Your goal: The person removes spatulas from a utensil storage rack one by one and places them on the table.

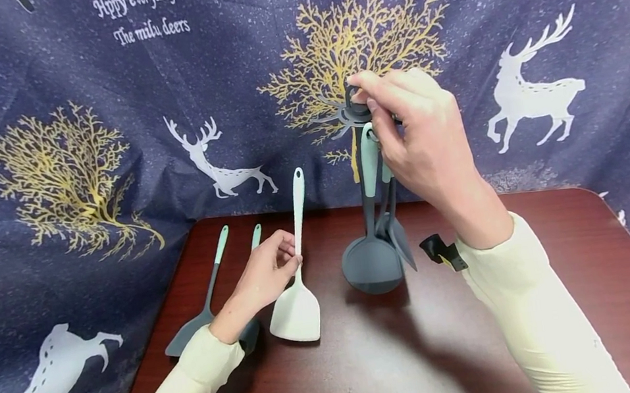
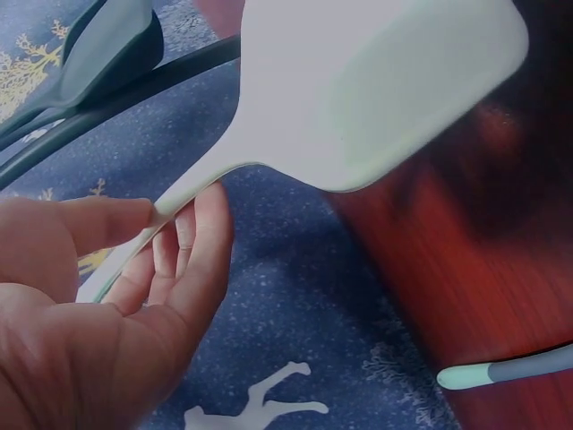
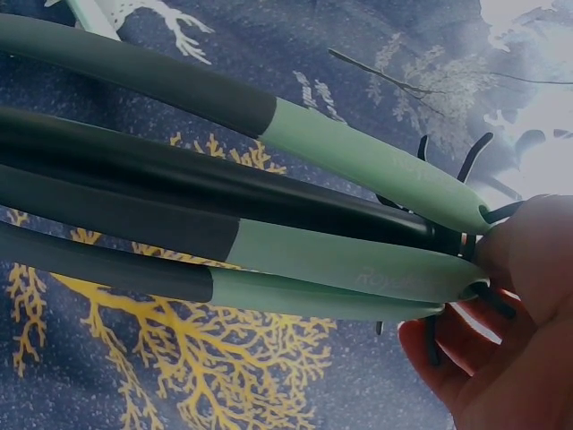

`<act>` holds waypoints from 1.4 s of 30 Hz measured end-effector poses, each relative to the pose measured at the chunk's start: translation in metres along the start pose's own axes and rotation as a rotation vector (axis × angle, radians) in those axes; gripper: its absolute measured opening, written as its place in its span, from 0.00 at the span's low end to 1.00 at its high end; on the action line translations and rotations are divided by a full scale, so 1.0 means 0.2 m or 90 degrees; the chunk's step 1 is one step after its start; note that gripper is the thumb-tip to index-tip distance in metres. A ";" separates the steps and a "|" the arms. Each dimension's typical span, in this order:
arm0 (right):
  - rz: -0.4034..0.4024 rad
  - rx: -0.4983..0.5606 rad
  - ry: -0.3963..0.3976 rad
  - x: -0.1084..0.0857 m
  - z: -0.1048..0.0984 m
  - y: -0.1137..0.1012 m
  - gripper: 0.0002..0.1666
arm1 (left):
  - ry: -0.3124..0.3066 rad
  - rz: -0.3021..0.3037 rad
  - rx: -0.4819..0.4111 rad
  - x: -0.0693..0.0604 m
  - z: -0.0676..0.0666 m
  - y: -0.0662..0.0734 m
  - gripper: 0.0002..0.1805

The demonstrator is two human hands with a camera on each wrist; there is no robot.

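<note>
My left hand (image 1: 268,272) pinches the handle of a pale mint spatula (image 1: 297,315) between thumb and fingers. Its broad blade points toward me, and in the left wrist view the spatula (image 2: 385,98) runs up from the fingertips. Up and to the right, my right hand (image 1: 421,123) grips the top of a dark utensil rack (image 1: 334,116) with several hooks. From these hooks hang a grey ladle (image 1: 372,265) and other grey utensils with green handles (image 3: 358,260). A dark pole (image 3: 224,184) runs down among them. The rack's lower end is hidden by the ladle.
On the table's (image 1: 350,371) left side lies a grey turner (image 1: 192,332) with a mint handle. Beside it another mint handle (image 1: 256,236) shows, mostly covered by the left hand. A patterned cloth (image 1: 247,46) hangs behind the table.
</note>
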State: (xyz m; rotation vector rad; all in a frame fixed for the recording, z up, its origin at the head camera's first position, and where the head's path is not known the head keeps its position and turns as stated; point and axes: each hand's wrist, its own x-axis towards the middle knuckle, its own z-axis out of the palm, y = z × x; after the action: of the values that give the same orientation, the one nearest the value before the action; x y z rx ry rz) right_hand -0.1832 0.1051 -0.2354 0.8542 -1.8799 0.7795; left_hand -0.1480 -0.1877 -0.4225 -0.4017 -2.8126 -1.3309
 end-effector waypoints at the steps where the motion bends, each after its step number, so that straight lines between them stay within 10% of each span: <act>1: 0.000 0.000 0.000 0.00 0.00 0.00 0.18 | -0.001 -0.005 0.001 0.00 0.00 0.00 0.09; 28: -0.006 -0.003 -0.005 0.01 0.00 -0.01 0.18 | -0.038 -0.071 0.035 -0.01 0.01 -0.09 0.08; 42: 0.006 -0.012 -0.011 0.00 -0.01 0.00 0.19 | -0.069 -0.171 -0.054 0.01 0.05 -0.16 0.07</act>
State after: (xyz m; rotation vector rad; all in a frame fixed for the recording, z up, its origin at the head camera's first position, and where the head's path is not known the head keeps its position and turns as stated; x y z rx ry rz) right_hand -0.1818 0.1061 -0.2345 0.8432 -1.9045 0.7606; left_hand -0.1569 -0.1992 -0.4522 -0.0996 -2.9936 -1.5219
